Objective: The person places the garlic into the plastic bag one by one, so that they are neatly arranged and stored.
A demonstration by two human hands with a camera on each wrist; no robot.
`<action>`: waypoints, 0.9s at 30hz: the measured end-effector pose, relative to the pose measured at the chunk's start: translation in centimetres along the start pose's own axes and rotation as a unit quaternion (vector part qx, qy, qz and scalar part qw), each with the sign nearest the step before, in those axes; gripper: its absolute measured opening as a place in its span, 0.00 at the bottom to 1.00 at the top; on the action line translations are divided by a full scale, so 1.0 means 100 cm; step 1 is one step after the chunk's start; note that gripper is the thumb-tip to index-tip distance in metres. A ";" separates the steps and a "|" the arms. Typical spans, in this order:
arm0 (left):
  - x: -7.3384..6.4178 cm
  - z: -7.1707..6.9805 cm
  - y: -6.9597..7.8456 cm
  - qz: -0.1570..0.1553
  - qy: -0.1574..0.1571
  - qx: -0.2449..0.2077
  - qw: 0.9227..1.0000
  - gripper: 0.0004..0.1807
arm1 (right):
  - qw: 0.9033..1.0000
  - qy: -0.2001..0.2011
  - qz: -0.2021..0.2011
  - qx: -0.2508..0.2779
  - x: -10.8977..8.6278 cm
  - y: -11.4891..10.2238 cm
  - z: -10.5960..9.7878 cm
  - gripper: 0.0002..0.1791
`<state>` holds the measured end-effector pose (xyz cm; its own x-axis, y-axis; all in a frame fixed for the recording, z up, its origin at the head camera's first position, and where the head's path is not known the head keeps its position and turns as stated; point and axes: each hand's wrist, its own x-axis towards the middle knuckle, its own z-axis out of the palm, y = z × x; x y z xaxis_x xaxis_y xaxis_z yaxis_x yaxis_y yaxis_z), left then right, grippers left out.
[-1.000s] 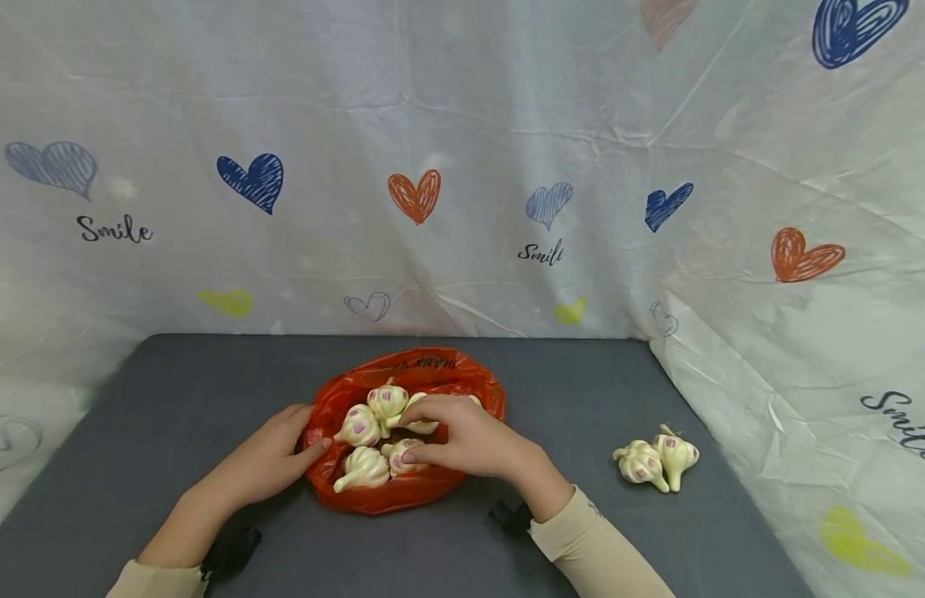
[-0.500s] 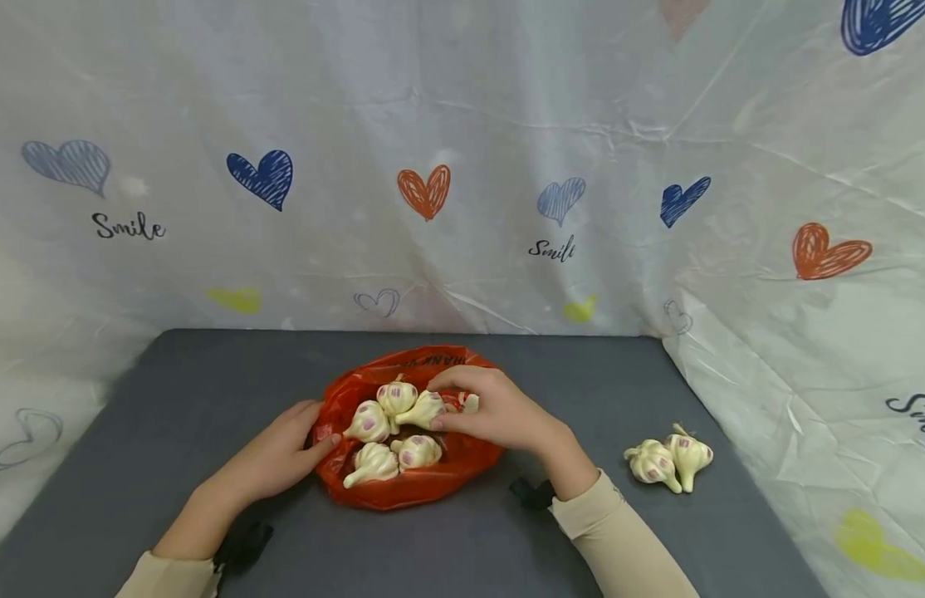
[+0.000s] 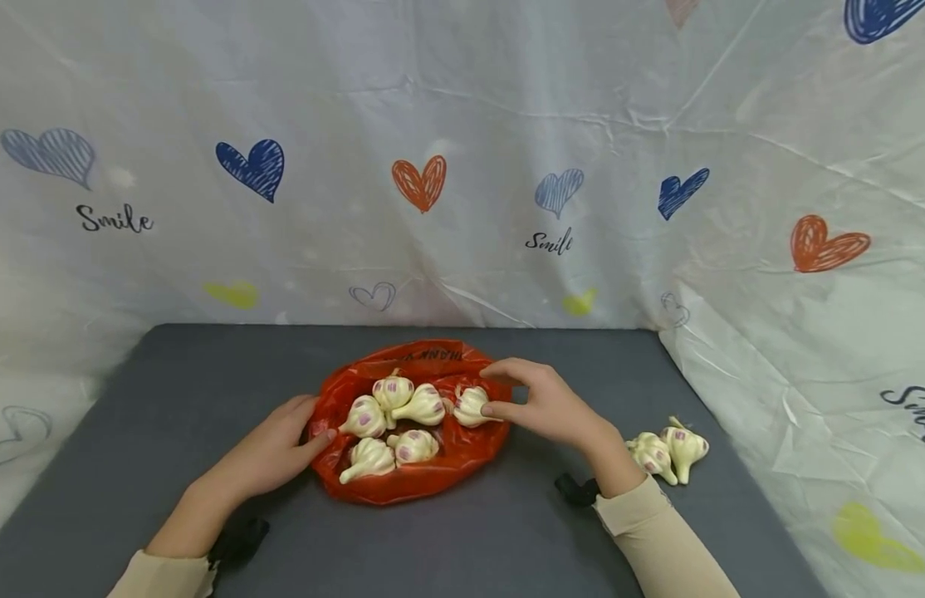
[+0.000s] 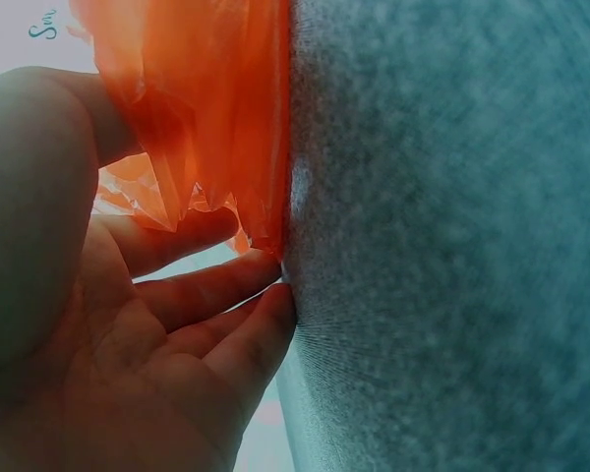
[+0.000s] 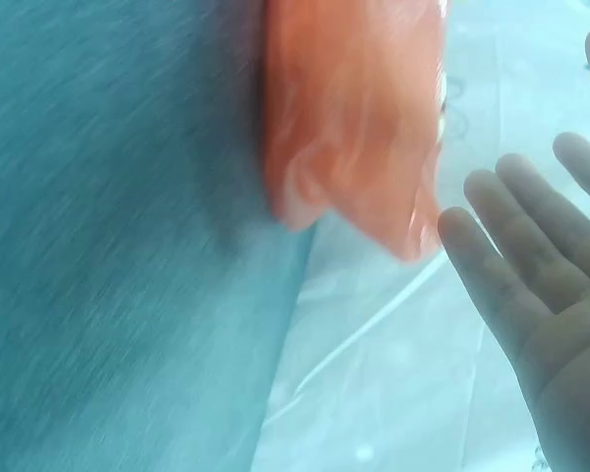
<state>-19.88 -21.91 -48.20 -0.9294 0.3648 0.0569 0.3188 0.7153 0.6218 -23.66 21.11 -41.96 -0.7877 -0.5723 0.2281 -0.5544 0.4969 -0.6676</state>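
An opened red plastic bag (image 3: 403,490) stands in the middle of the table, with several garlic bulbs (image 3: 423,405) lying in its mouth. My left hand (image 3: 270,448) holds the bag's left rim, the thumb over the edge and the fingers outside; the left wrist view shows those fingers (image 4: 208,290) low against the crinkled plastic. Over the right rim is my right hand (image 3: 554,404), thumb and fingers spread beside the rightmost garlic bulb (image 3: 472,407). Straight fingers (image 5: 531,231) show in the right wrist view, apart from the bag's side.
Two more garlic bulbs (image 3: 685,453) lie together on the dark grey table (image 3: 462,548), right of the bag and partly behind my right wrist. A pale curtain (image 3: 477,100) printed with hearts hangs along the table's back and right edges.
My right hand has moved rightward from over the garlic in the middle of the bag to its right rim, uncovering the bulbs. The left hand stays at the left rim.
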 end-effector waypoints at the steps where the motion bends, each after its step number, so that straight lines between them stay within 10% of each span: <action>1: 0.000 -0.001 0.000 0.002 -0.001 0.001 1.000 0.34 | 1.000 0.003 0.002 0.002 -0.003 0.002 -0.002 0.26; 27: 0.000 0.000 0.002 0.006 -0.001 0.013 1.000 0.35 | 0.992 0.073 0.092 -0.044 -0.079 0.037 -0.050 0.26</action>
<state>-19.78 -21.78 -48.12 -0.9252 0.3742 0.0631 0.3347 0.7262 0.6005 -20.83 30.79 -42.72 -0.9049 -0.3688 0.2123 -0.4133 0.6428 -0.6450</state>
